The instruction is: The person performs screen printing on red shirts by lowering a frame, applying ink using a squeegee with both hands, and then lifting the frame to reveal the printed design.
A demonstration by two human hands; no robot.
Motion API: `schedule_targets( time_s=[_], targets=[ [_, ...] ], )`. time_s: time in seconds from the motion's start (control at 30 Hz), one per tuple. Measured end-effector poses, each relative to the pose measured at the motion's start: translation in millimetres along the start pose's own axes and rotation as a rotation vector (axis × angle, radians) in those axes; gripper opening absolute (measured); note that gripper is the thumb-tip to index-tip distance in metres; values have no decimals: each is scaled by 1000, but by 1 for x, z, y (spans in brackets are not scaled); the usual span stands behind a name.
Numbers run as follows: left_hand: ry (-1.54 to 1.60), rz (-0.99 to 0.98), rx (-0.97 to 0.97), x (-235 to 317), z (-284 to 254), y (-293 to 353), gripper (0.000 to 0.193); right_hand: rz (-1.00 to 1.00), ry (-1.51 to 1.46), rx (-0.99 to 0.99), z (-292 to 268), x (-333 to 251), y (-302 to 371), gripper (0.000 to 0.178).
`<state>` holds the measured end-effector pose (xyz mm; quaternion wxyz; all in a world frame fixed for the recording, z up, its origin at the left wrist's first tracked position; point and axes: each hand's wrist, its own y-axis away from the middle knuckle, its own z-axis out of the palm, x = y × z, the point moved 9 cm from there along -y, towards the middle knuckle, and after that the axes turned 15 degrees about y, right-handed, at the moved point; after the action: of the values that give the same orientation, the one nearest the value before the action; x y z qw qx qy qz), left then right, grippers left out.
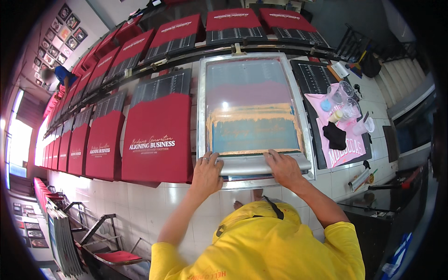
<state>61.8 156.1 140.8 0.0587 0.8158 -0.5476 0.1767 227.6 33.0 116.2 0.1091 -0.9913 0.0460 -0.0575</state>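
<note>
A wide silver squeegee (243,168) lies across the near end of a metal-framed printing screen (202,93). My left hand (206,173) is closed on the squeegee's left part, fingers over its top edge. Toward its right end, my right hand (283,169) grips it the same way. Beyond the blade, the blue-green mesh (254,133) carries faint lettering and streaks of orange-gold ink (249,112). Pinkish red cloth shows through the mesh farther up. On the left, a red shirt (156,116) with gold and white print covers a black board.
More printed red shirts (179,28) on boards line both sides of a long rail (186,52). At right, pink cloth (345,151) holds clear plastic cups (347,107) and a black rag (334,136). A person in blue (63,74) leans over boards at far left. A folding chair (119,256) stands behind.
</note>
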Motion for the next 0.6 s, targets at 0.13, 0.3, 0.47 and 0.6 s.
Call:
schedule_targets(
  time_s=[0.13,0.3,0.47,0.6],
  targets=[
    [88,-94,-150,-22,42,-4,40,53,36,-34,-11,36,24,39],
    [143,-74,-26,-19,49,0,36,124,28,-46,10,61,56,38],
    [164,-40,97,-17,31,-3,42,140,-14,71,-2,68,49,34],
    [129,-26,144,-7,29,7,47,154,-40,0,1,62,59,34]
  ],
)
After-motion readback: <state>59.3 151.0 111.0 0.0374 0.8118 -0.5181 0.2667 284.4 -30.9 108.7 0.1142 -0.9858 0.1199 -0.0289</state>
